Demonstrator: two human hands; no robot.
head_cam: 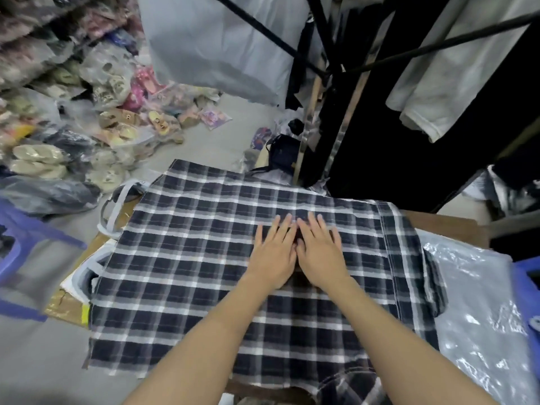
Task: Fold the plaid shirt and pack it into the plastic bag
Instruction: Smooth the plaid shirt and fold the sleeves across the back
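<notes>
The dark navy plaid shirt with white lines lies spread flat, back side up, over a low cardboard surface in the middle of the view. My left hand and my right hand rest side by side, palms down and fingers spread, on the middle of the shirt. Neither hand holds anything. One sleeve hangs folded along the shirt's right edge. A clear plastic bag lies flat to the right of the shirt, crinkled and shiny.
Cardboard and a white strapped bag stick out under the shirt's left side. Bagged sandals pile up at the far left. A purple stool stands left. Dark hanging clothes and rack poles rise behind.
</notes>
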